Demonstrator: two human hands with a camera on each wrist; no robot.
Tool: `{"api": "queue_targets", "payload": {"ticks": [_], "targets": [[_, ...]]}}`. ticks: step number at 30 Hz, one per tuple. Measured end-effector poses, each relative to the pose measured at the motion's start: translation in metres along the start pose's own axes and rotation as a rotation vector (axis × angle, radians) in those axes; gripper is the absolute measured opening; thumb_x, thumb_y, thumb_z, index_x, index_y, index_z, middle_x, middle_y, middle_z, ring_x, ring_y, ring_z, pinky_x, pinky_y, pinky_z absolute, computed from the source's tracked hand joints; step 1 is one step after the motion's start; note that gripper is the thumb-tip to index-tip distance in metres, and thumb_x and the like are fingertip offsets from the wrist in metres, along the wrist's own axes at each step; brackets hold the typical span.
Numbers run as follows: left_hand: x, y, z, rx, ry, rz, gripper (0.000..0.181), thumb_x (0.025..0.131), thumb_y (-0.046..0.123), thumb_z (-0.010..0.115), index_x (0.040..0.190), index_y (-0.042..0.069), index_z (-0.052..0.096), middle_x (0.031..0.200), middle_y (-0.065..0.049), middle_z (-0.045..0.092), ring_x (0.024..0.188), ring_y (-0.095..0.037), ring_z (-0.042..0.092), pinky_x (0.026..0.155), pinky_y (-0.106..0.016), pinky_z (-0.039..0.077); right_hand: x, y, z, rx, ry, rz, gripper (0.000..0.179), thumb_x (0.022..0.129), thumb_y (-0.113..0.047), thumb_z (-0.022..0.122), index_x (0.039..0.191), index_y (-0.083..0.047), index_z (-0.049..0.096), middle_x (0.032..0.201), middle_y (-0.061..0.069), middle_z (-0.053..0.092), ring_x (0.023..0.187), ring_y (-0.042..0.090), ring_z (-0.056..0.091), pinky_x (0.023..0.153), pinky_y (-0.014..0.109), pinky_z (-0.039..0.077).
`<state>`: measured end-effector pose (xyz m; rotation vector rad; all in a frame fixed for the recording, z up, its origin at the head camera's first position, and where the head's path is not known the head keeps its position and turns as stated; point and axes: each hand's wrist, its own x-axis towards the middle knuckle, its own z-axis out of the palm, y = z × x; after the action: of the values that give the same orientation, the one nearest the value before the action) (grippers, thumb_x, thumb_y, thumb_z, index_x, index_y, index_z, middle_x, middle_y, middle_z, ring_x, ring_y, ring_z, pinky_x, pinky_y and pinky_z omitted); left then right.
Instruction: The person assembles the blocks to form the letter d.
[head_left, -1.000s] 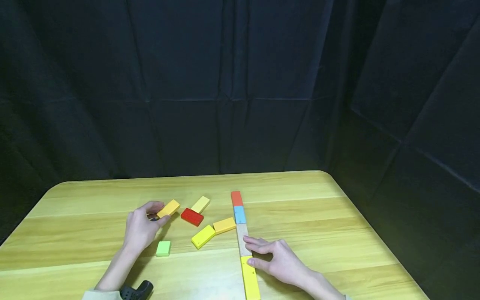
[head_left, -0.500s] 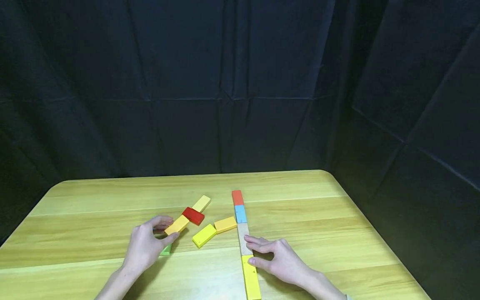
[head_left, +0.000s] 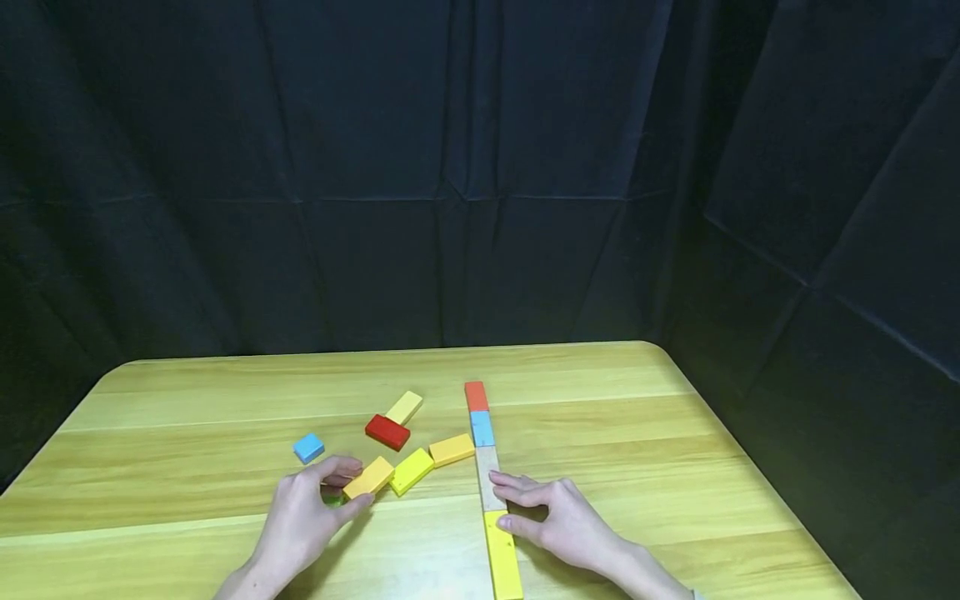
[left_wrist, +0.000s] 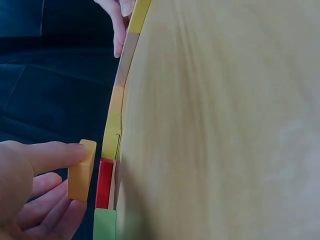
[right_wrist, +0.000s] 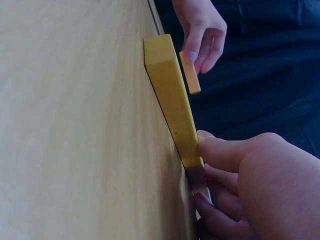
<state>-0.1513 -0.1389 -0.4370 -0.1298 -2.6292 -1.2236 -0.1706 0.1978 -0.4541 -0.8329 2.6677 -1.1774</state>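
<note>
My left hand pinches an orange block between thumb and fingers. In the left wrist view that block is held clear of the tabletop. Partly behind the hand shows a green block. My right hand rests on a straight row of blocks. Its thumb touches the long yellow block, and a fingertip lies on the plain wood block. Farther along the row come a blue block and a red-orange block at the far end.
Left of the row lie loose blocks: another orange one touching the row, a yellow one, a dark red one, a pale yellow one and a small blue one. Dark curtains hang behind the wooden table.
My left hand has carried the orange block nearer and to the right, toward the loose yellow block. This uncovers the small blue block and mostly hides the green one. My right hand stays put.
</note>
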Motion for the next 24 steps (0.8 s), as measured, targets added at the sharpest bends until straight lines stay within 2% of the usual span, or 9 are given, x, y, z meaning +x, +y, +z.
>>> {"api": "queue_targets", "payload": {"ticks": [6,15,24], "targets": [[-0.005,0.002,0.003,-0.003,-0.023,-0.007,0.034,0.071,0.012,0.090,0.101,0.013,0.074,0.093,0.004,0.074,0.083,-0.010,0.069,0.073,-0.020,0.057,0.000,0.001,0.000,0.004,-0.002,0.015,0.054,0.092,-0.048,0.066,0.131,-0.011,0.065,0.144,-0.015,0.054,0.137,0.020,0.049,0.113,0.047,0.040],[-0.011,0.010,0.004,0.025,-0.023,0.002,0.033,0.070,0.009,0.090,0.099,0.012,0.074,0.093,0.000,0.075,0.079,-0.010,0.070,0.070,-0.022,0.059,-0.001,0.000,0.000,-0.001,0.004,0.007,0.053,0.093,-0.047,0.067,0.131,-0.010,0.065,0.143,-0.014,0.055,0.137,0.021,0.049,0.113,0.045,0.040],[-0.018,0.010,0.005,0.066,-0.047,0.013,0.035,0.066,0.007,0.091,0.094,0.013,0.072,0.088,0.003,0.075,0.072,-0.006,0.067,0.066,-0.020,0.055,0.000,0.000,0.000,0.014,-0.001,0.005,0.053,0.093,-0.046,0.067,0.131,-0.010,0.065,0.144,-0.013,0.055,0.137,0.021,0.049,0.113,0.044,0.040]]}}
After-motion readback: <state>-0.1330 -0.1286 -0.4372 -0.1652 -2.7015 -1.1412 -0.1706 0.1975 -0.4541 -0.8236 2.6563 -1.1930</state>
